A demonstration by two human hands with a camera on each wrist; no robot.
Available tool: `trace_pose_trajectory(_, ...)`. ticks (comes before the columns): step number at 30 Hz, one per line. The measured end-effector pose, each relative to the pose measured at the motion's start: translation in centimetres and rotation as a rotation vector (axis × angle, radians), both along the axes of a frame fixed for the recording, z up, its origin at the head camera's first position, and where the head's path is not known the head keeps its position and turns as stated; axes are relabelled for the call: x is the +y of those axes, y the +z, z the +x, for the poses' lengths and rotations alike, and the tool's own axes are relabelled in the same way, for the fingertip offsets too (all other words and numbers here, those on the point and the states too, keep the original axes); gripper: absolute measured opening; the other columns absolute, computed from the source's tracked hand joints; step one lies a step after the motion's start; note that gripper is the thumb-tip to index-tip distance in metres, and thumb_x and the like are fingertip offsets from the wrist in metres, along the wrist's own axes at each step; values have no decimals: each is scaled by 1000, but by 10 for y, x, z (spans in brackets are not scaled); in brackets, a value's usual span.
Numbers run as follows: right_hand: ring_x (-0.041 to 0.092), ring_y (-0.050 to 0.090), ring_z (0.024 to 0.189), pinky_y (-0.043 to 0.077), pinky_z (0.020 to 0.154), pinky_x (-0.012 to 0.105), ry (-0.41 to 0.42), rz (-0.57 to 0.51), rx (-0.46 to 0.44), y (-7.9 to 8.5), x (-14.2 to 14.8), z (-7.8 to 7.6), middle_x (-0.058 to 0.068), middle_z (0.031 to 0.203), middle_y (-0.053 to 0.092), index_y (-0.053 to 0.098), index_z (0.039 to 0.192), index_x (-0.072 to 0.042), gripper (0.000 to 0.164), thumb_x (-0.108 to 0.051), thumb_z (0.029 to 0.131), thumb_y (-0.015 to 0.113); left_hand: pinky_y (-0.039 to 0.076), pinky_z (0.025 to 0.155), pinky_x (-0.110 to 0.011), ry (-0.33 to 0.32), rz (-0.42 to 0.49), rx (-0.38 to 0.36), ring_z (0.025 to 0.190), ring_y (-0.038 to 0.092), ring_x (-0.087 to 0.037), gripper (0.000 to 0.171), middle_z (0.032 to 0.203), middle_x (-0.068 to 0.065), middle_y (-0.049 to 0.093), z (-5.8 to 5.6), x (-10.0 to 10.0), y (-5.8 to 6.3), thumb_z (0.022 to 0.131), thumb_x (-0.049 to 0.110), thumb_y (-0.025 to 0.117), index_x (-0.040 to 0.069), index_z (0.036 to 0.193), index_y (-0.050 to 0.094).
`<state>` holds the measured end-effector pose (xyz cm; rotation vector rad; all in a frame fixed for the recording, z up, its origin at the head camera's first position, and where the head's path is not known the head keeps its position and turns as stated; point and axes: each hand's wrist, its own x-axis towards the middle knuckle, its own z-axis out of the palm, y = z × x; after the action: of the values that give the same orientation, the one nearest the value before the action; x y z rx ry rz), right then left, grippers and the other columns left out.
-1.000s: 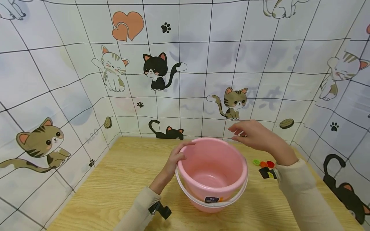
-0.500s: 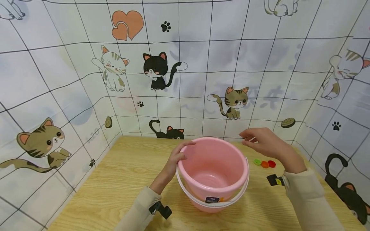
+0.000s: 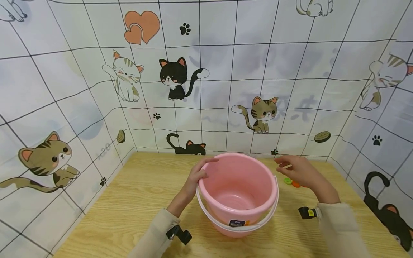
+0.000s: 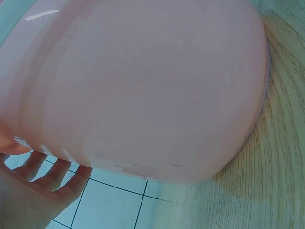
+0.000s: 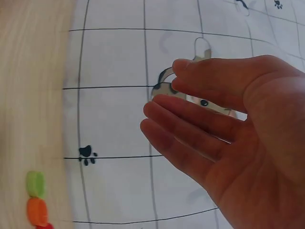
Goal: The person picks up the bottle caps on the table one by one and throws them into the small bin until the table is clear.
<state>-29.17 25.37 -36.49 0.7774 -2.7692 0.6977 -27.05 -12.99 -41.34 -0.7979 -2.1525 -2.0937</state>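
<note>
A pink bucket (image 3: 237,186) with a white handle (image 3: 248,228) stands upright on the wooden table, its mouth facing up. My left hand (image 3: 197,176) grips its rim on the left side; the left wrist view shows the fingers (image 4: 62,179) against the bucket's outer wall. My right hand (image 3: 298,171) is in the air to the right of the bucket, fingers loosely bent. Nothing shows between thumb and fingers of that hand (image 5: 219,129) in the right wrist view. Small discs, green (image 5: 35,184), orange (image 5: 37,212) and red (image 5: 45,226), lie on the table below it.
The wooden table (image 3: 135,200) reaches back to a white, grid-lined sheet (image 3: 219,64) printed with cats, which also rises on both sides. A small black device (image 3: 179,234) is strapped to the left wrist, another (image 3: 307,213) to the right.
My right hand has moved right and down, away from over the bucket's far rim toward the discs, now partly covering them. My left hand and the bucket have stayed put.
</note>
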Motion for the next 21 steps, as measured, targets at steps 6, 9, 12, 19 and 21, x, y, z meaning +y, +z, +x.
trace_pose_trajectory(6, 43, 69, 112, 61, 87, 47, -16, -59, -19, -24, 6, -4, 29, 133, 65, 62, 134, 7, 40, -10, 98, 67, 60, 72, -41, 8, -7, 8, 97, 64, -42, 62, 142, -19, 56, 0, -1, -1, 82, 13, 44, 13, 143, 58)
trace_pose_trajectory(9, 47, 65, 116, 59, 90, 52, -37, -82, -19, -37, 9, -5, 30, 137, 61, 58, 138, 6, 44, -11, 98, 67, 60, 73, -40, 9, -12, 8, 98, 65, -39, 62, 143, -19, 56, 0, -1, -1, 82, 12, 44, 13, 142, 58)
trace_pose_trajectory(12, 50, 62, 119, 57, 92, 56, -50, -81, 6, -50, 13, -9, 31, 137, 60, 57, 139, 7, 46, -9, 97, 67, 60, 75, -41, 10, -14, 5, 101, 65, -38, 62, 144, -18, 55, -1, 0, -1, 81, 12, 45, 13, 142, 59)
trace_pose_trajectory(19, 53, 56, 124, 56, 93, 59, -64, -63, 40, -69, 17, -16, 33, 134, 60, 59, 135, 9, 44, -7, 96, 68, 61, 76, -45, 12, -6, 13, 102, 64, -41, 63, 146, -17, 53, -1, 0, -1, 81, 11, 44, 12, 142, 59)
trace_pose_trajectory(21, 53, 57, 123, 56, 93, 60, -71, -57, 32, -70, 17, -16, 33, 134, 60, 60, 135, 8, 43, -8, 96, 68, 61, 76, -45, 11, -3, 12, 102, 64, -41, 63, 146, -17, 53, -1, 0, 0, 81, 10, 43, 13, 142, 59)
